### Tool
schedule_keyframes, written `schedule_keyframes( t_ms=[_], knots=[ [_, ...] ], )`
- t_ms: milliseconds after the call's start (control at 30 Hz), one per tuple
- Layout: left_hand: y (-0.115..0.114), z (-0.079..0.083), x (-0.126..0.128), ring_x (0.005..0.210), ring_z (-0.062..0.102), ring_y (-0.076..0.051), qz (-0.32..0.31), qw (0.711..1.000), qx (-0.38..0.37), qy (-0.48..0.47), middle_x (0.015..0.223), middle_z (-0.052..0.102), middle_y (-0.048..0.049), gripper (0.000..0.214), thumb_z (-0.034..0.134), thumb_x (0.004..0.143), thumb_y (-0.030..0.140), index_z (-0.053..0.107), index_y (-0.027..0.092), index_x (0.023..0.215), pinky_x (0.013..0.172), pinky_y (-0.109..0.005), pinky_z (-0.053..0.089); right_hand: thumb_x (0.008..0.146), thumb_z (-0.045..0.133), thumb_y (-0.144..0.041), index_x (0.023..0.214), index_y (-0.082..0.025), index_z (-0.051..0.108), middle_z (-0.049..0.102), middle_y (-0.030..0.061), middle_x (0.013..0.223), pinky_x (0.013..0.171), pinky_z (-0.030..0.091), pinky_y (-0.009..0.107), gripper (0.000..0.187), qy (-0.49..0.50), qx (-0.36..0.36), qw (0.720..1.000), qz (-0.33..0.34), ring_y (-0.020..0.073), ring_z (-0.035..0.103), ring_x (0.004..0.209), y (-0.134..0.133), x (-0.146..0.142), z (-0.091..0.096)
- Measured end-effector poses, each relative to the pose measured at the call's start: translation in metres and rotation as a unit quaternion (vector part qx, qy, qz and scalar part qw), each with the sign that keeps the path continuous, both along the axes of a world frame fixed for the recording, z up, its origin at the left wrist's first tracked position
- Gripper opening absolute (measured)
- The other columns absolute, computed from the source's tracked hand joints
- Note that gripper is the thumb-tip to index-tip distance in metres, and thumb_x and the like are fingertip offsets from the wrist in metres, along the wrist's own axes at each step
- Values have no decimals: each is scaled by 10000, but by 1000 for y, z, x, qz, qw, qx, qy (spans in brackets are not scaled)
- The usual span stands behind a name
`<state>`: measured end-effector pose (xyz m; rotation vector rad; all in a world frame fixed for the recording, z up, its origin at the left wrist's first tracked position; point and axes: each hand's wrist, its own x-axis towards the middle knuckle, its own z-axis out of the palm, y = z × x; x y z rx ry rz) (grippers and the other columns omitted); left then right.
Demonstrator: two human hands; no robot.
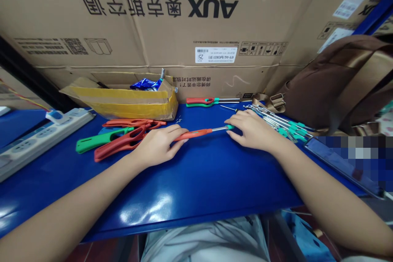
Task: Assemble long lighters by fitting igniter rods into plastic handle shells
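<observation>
My left hand (158,144) is closed round the handle of an orange long-nosed lighter (196,133) that lies across the blue table (190,184). My right hand (250,129) pinches the green tip at the end of its thin metal tube. Beside my left hand lies a pile of orange and green lighter bodies (118,137). By my right hand is a bundle of metal tubes with green ends (282,125).
A taped cardboard box (123,100) with a blue packet stands at the back left, a white power strip (37,137) at far left. A finished orange-and-green lighter (211,101) lies by the big cardboard cartons (196,28). A brown bag (334,86) sits right.
</observation>
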<state>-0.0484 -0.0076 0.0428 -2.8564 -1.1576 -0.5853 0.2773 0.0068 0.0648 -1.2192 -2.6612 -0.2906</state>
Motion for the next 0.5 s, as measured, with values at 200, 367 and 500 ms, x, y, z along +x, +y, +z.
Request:
schedule_keyframes(
  t_ms=[200, 367, 500],
  knots=[
    [1, 0, 2, 981, 710, -230, -2, 1000, 15, 3, 1138, 724, -65, 288, 480, 1011, 322, 644, 188, 1205, 834, -323, 554, 984, 548, -258, 949, -182, 727, 744, 80, 958, 894, 350, 392, 198, -35, -37, 999, -9, 259, 616, 954, 3, 1, 1],
    [-2, 0, 2, 967, 712, -228, -4, 1000, 1, 1, 1118, 723, -64, 293, 476, 1010, 320, 648, 184, 1205, 835, -325, 550, 982, 560, -252, 891, -182, 710, 733, 65, 912, 860, 350, 374, 189, -30, -48, 998, 8, 245, 614, 915, 4, -1, 0],
    [-4, 1, 3, 966, 709, -225, -12, 1000, -11, -18, 1115, 724, -70, 293, 486, 1006, 329, 659, 177, 1187, 843, -320, 539, 971, 551, -216, 895, -177, 672, 704, 67, 902, 830, 363, 359, 147, -19, -49, 998, 22, 236, 611, 896, 4, -2, -2]
  ],
)
